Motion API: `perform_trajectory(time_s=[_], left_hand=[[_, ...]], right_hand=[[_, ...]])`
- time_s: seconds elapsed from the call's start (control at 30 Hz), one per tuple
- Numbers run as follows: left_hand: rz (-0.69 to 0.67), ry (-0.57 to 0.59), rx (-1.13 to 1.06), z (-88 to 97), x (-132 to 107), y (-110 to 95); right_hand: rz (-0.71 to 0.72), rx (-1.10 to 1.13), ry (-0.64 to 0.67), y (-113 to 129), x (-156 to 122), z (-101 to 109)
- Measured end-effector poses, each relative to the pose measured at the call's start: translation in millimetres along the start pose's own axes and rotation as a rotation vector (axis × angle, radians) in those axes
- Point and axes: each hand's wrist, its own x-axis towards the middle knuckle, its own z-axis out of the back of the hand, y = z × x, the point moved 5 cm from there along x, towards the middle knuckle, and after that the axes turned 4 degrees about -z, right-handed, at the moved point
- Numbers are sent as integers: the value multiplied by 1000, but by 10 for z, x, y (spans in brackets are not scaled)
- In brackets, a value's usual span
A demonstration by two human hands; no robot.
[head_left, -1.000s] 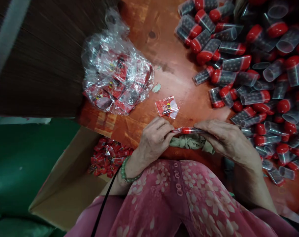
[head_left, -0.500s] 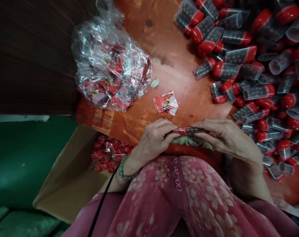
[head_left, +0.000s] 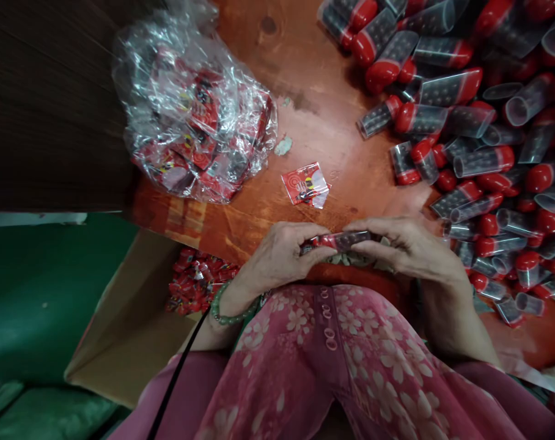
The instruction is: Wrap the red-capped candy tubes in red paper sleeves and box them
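Between my two hands, close to the table's near edge, lies a clear plastic tube with a red part on the left and dark contents on the right. My left hand pinches its red end between thumb and fingers. The other end sits in the closed fingers of my right hand. Under the tube is a crumpled greenish cloth, partly hidden by my fingers. Just beyond my hands, red printed cards rest on the tabletop, one overlapping another.
A heap of red-capped clear tubes covers the right side of the wooden table. A clear plastic bag of red printed cards stands at the left. Below the edge, a cardboard box holds several red packed pieces.
The tube has turned in my fingers, so more of its red and dark side shows. Both hands keep hold of it. The view has shifted slightly.
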Motion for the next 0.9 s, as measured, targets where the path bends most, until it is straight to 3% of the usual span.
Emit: perform_trajectory(time_s=[0.13, 0.33, 0.43, 0.67, 0.77, 0.9], left_hand=[[147, -111, -84, 154, 17, 104], [258, 19, -217, 105, 37, 225], [278, 86, -293, 52, 56, 266], [247, -243, -738, 112, 37, 306], [180, -334, -747, 74, -4, 280], [266, -380, -850, -97, -13, 301]], right_hand=[[-84, 204, -49, -92, 57, -30], [-74, 190, -131, -41, 77, -161], [-130, 333, -152, -98, 73, -193], [-195, 640, -231, -251, 141, -261], [-192, 734, -274, -279, 166, -287], [-170, 775, -289, -261, 216, -313]])
